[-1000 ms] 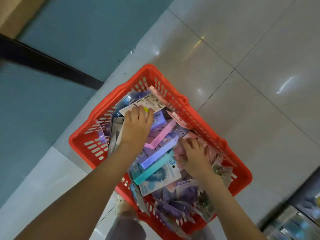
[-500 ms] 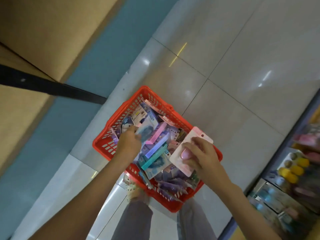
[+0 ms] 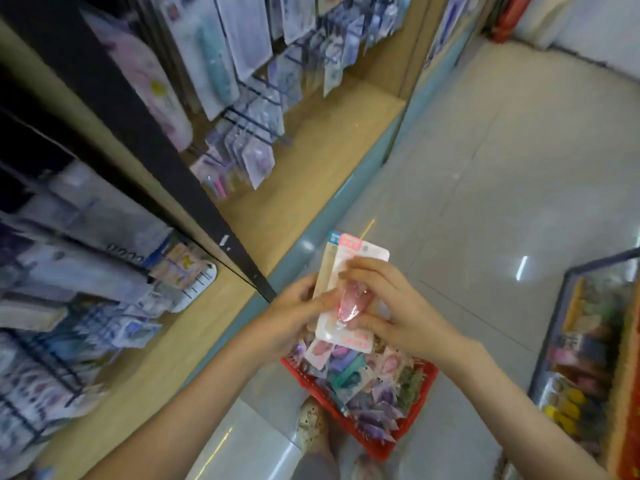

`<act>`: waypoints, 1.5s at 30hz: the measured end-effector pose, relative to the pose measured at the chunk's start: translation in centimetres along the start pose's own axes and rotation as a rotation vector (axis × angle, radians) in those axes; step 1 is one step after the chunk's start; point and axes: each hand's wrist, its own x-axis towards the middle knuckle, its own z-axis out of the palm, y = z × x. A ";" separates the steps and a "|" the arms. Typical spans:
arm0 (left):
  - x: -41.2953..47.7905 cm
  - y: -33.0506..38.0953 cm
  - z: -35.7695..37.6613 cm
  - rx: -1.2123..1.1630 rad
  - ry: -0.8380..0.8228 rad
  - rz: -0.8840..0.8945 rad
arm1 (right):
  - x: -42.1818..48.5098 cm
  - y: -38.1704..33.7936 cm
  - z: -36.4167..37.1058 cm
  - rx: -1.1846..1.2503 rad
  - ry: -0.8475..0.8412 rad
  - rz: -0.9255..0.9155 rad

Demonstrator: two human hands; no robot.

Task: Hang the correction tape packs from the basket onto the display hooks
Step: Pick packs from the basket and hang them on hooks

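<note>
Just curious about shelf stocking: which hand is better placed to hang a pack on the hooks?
Probably the left hand: it holds the correction tape packs on the side nearer the display hooks; the right hand would have to reach across.

The front correction tape pack point(image 3: 351, 303) is white with a pink header and translucent pink dispenser; the pack behind it point(image 3: 323, 271) is beige, topped blue. The basket point(image 3: 381, 450) is red, its loose packs point(image 3: 374, 407) purple, teal and pink. The floor tiles point(image 3: 502, 168) are glossy pale grey.
</note>
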 end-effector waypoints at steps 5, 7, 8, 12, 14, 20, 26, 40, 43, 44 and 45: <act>-12.1 4.8 2.0 -0.005 0.136 0.291 | 1.8 -11.8 -2.7 0.196 0.152 0.023; -17.7 5.6 3.0 0.019 0.228 0.409 | 1.5 -17.0 -2.7 0.446 0.166 0.070; -20.6 5.7 3.5 0.029 0.267 0.463 | 1.2 -19.6 -2.4 0.547 0.144 0.085; -31.9 5.3 5.5 0.100 0.374 0.655 | -0.3 -30.0 -0.5 0.744 0.008 0.088; -37.4 5.0 5.9 0.162 0.410 0.735 | -1.1 -34.7 0.2 0.818 -0.084 0.058; -51.2 4.5 5.2 0.191 0.623 0.915 | -2.4 -46.8 1.0 0.874 -0.178 -0.088; -63.2 6.3 2.5 0.197 0.828 1.082 | 0.2 -58.3 2.1 0.878 -0.180 -0.223; -88.7 13.0 -8.8 0.368 1.099 1.457 | 10.7 -86.2 8.6 0.741 -0.027 -0.845; -91.8 13.9 -10.9 0.376 1.100 1.510 | 12.1 -90.3 11.0 0.749 -0.096 -0.880; -92.7 14.2 -11.6 0.388 1.105 1.519 | 12.5 -91.5 11.7 0.756 -0.113 -0.875; -93.3 14.5 -12.1 0.400 1.108 1.521 | 12.7 -92.6 12.3 0.759 -0.125 -0.868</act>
